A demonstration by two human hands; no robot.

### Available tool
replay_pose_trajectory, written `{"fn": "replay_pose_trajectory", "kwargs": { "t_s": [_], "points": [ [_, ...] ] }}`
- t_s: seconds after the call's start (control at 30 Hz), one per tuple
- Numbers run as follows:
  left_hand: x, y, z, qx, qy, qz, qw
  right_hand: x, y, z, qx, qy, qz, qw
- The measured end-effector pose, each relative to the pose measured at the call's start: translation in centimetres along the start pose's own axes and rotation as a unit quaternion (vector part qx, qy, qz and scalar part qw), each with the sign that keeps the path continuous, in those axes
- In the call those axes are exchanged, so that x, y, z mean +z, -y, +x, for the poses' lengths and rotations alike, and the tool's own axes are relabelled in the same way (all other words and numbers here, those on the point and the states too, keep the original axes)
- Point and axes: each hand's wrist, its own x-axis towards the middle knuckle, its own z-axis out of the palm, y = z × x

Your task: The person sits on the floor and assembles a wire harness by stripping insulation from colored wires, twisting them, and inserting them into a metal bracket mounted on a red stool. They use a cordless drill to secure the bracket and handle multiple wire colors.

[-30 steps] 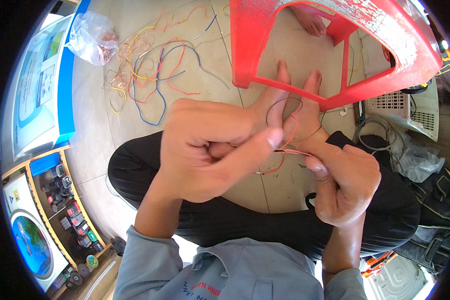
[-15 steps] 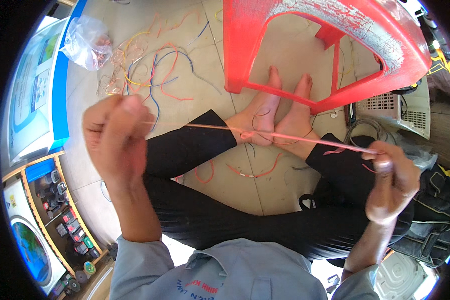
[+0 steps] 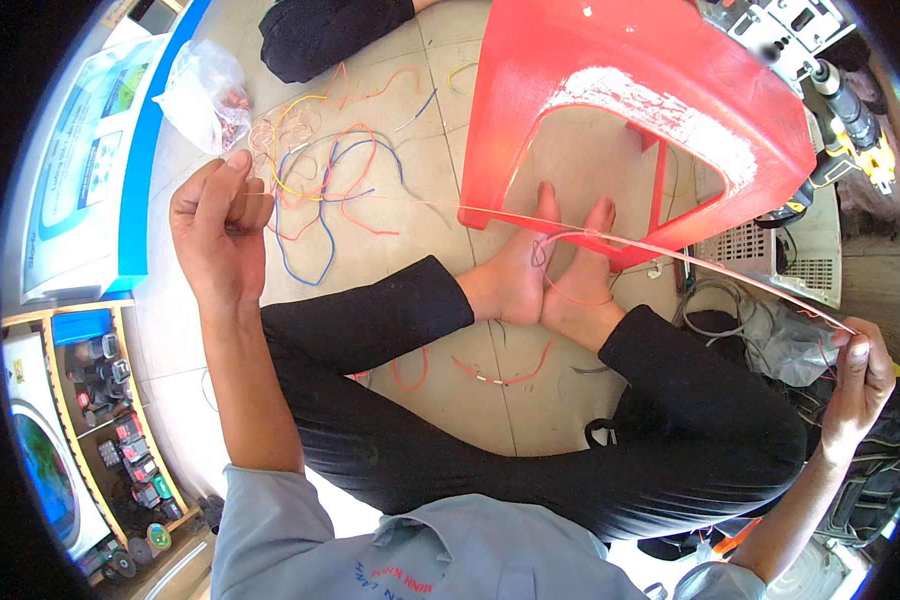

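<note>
A thin wire [image 3: 710, 263] is drawn tight across the view above my bare feet, from one hand to the other. Toward the left it looks like fine bare strand; toward the right it is thicker and pinkish red, with a small loose loop hanging near the middle. My left hand [image 3: 220, 235] is closed in a fist on the thin end. At the far right, my right hand [image 3: 860, 385] pinches the thicker end between thumb and fingers. Loose red, blue and yellow wires [image 3: 335, 180] lie tangled on the floor beyond my left hand.
A red plastic stool [image 3: 650, 60] stands ahead. Beyond the wires sits a clear bag [image 3: 205, 100] with copper-coloured scraps. Another person's black-clad leg [image 3: 325, 38] shows at the top. A drill [image 3: 850, 125] is far right; a shelf of tools [image 3: 125, 430] is left.
My hands have moved farther apart, the right one outward, and the stretched wire is longer between them. The other person's leg has come into view at the top. The view has shifted slightly.
</note>
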Motion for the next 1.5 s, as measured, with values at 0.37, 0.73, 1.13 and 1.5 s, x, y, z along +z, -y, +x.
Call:
{"fn": "replay_pose_trajectory", "kwargs": {
  "t_s": [0.37,0.73,1.13,1.5],
  "points": [
    [-6.9,2.0,3.4,-0.009,-0.227,-0.06,0.972,-8.0,-9.7,-2.5,0.112,-0.137,0.158,0.971],
    [-11.0,1.9,7.7,0.128,-0.34,0.023,0.932,-12.3,-10.6,-1.5,0.184,-0.359,0.237,0.884],
    [-16.4,1.8,11.5,0.146,-0.388,0.147,0.898,-21.6,-19.5,-4.5,0.261,-0.426,0.185,0.846],
    [-18.3,3.1,11.3,0.145,-0.442,0.195,0.863,-27.5,-27.3,-4.9,0.302,-0.488,0.181,0.799]
  ]
}}
